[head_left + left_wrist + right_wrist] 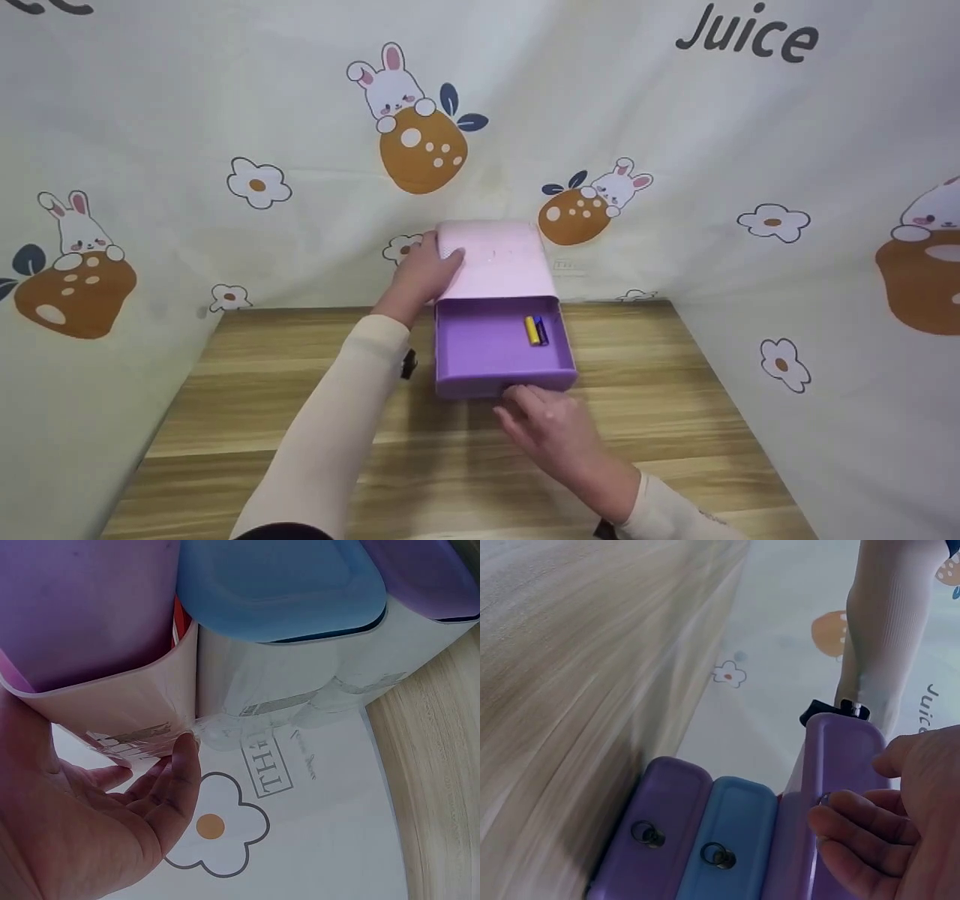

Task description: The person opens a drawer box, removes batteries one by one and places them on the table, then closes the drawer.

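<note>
A drawer unit with a pink top casing (495,262) stands at the back of the table. Its top purple drawer (480,345) is pulled out towards me. Inside, at the right, lie a yellow battery (532,331) and a dark blue battery (542,331) side by side. My left hand (424,274) holds the casing's left side, thumb on top; its fingers (180,787) curl at the casing in the left wrist view. At the drawer front, my right hand (559,431) has curled fingers at a metal pull ring (824,799), mostly hidden by them.
Below the top drawer, a blue drawer (735,817) and a lower purple drawer (667,802) are pushed in, each with a ring pull. The wooden table (300,420) meets a printed cloth backdrop (315,247) behind the unit and along both sides.
</note>
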Action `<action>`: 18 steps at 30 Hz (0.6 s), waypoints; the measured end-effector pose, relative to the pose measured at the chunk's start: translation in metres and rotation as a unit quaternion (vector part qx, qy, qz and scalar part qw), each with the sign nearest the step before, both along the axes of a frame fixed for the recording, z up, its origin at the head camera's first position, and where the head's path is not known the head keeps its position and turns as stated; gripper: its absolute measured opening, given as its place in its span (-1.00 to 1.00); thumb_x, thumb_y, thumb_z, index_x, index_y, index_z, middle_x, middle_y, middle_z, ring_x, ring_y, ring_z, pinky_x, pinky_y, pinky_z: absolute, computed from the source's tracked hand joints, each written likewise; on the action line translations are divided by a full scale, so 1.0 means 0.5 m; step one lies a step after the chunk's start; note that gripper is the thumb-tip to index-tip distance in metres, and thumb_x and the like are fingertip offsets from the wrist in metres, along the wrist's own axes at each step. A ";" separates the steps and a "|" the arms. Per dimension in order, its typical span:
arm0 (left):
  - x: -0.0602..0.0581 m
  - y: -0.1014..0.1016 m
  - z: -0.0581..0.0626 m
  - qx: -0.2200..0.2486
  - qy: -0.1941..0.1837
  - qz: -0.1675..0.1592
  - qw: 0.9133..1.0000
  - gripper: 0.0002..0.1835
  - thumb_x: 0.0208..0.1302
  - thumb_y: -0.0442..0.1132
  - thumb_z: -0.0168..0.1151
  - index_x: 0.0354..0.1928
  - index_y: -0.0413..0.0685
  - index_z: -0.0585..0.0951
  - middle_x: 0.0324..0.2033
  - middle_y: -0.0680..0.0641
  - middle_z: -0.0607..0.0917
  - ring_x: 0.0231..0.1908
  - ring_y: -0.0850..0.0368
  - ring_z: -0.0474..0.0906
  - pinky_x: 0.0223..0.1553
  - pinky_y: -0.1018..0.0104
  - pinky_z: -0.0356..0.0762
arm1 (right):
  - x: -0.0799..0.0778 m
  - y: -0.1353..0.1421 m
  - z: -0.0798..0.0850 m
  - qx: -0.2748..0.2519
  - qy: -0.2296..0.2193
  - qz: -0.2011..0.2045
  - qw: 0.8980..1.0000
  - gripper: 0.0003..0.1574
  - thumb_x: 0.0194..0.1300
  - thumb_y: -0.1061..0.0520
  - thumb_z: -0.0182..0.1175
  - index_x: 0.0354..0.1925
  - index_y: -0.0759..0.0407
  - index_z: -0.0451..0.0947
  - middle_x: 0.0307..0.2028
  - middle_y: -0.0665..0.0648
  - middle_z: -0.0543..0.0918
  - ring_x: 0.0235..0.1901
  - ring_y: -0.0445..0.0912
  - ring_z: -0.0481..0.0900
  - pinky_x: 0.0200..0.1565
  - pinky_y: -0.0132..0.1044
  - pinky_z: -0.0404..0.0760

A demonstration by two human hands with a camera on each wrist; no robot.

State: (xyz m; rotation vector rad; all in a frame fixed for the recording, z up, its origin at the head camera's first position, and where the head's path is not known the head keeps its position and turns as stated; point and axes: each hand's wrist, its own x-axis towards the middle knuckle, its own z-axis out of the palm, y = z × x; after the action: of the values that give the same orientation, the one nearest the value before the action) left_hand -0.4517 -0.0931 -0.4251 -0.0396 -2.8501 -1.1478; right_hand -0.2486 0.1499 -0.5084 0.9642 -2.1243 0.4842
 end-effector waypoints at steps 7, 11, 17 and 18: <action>-0.002 -0.002 -0.002 -0.003 0.002 -0.002 1.000 -0.06 0.63 0.28 0.04 0.74 -0.21 0.11 0.61 -0.41 0.32 0.57 -0.37 0.31 0.57 -0.23 0.26 | 0.003 0.016 0.048 -0.022 -0.082 0.052 0.995 -0.79 0.31 0.18 0.57 -0.25 0.08 0.67 -0.46 -0.12 0.67 -0.50 -0.35 0.50 -0.44 -0.53 0.55; -0.004 -0.003 -0.003 -0.003 0.003 -0.003 1.000 -0.06 0.62 0.28 0.04 0.74 -0.21 0.12 0.60 -0.41 0.32 0.57 -0.37 0.31 0.56 -0.23 0.26 | -0.004 0.033 0.100 -0.027 -0.150 0.104 0.983 -0.85 0.42 0.22 0.50 -0.17 0.11 0.67 -0.40 -0.11 0.69 -0.44 -0.33 0.56 -0.39 -0.50 0.60; -0.008 -0.005 -0.005 0.000 0.003 -0.004 1.000 -0.06 0.61 0.29 0.05 0.72 -0.21 0.15 0.57 -0.41 0.36 0.54 -0.38 0.35 0.55 -0.22 0.28 | -0.051 0.063 0.201 0.024 -0.188 0.126 0.974 -0.73 0.45 0.22 0.46 0.06 0.16 0.64 -0.17 0.02 0.69 -0.25 -0.17 0.66 -0.26 -0.29 0.72; -0.008 -0.005 -0.005 0.000 0.003 -0.004 1.000 -0.06 0.61 0.29 0.05 0.72 -0.21 0.15 0.57 -0.42 0.36 0.54 -0.38 0.35 0.55 -0.21 0.28 | -0.065 0.067 0.216 0.043 -0.189 0.122 0.973 -0.67 0.44 0.21 0.46 0.11 0.16 0.63 -0.10 0.04 0.69 -0.18 -0.14 0.67 -0.18 -0.24 0.73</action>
State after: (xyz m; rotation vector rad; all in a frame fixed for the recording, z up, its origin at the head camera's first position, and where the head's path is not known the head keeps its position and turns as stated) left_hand -0.4558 -0.0958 -0.4278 -0.0535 -2.8477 -1.1463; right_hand -0.2809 0.1832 -0.4004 1.2741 -2.3887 0.7535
